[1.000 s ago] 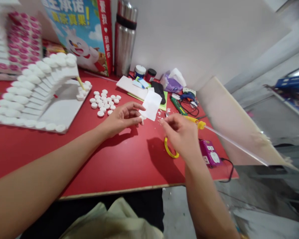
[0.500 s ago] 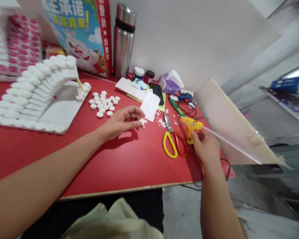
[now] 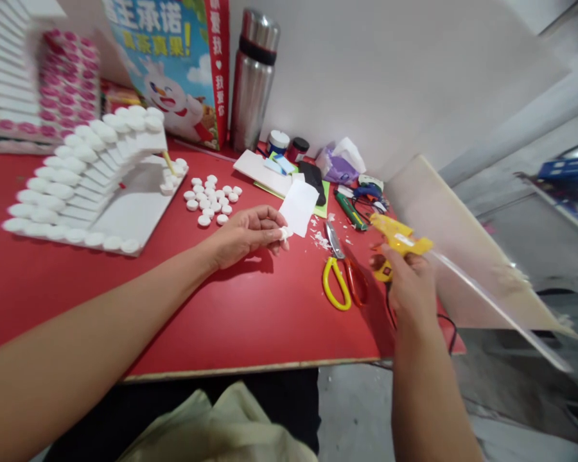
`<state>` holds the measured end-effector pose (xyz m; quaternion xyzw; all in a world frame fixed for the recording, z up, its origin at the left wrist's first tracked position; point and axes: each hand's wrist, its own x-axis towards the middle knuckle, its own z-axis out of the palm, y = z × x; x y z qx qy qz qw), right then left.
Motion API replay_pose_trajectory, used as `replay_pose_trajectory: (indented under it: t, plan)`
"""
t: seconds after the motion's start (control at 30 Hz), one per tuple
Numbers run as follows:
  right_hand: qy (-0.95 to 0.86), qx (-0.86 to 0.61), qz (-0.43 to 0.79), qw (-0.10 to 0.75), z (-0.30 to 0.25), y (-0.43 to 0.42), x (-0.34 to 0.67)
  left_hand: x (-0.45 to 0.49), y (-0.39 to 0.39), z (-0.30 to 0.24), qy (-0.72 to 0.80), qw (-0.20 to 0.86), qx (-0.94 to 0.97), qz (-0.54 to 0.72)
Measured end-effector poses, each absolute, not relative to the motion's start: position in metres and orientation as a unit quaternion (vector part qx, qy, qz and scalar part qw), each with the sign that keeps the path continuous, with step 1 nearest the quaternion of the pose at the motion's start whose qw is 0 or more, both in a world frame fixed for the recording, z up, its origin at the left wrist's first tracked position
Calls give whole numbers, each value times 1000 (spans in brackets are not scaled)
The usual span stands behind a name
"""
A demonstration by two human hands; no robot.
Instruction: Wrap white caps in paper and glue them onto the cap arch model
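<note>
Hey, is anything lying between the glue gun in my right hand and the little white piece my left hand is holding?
Yes: the yellow-and-red scissors lie flat on the red table between the glue gun and the white piece, with white scraps beside their blades.

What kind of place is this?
Probably a craft table: the right hand holds a yellow glue gun, the left hand pinches a small white piece, scissors lie on the red table, and a white stepped model stands by loose white caps.
</note>
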<state>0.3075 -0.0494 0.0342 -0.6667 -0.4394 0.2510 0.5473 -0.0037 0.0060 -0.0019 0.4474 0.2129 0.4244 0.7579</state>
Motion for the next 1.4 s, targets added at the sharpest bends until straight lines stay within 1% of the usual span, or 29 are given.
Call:
replay_pose_trajectory:
  t: [0.07,0.13,0.2,0.33,0.57,1.0,1.23,1.4]
  plan:
    - [-464,-617,314,553,49,-62,291,-3,6,-3,220,756,446,425]
    - [-501,-598,370,505,61,-74,274,-3,7,-3,225,756,445,425]
    - [-550,-595,375,450,68,-83,259,-3,7,-4,223,759,444,421]
    - [-631,-606,331,352,72,-90,235,-3,8,-4,210,763,437,428]
    - [-695,-606,259,288,78,-85,223,-3,10,-6,215,756,430,444]
    - [-680,-610,285,292,73,-85,218,-4,10,-4,214,743,450,447]
    - [-683,-610,279,290,74,-86,217,-5,10,-3,212,744,446,450]
    - [-685,-613,282,275,73,-88,220,-5,9,-3,207,747,446,448]
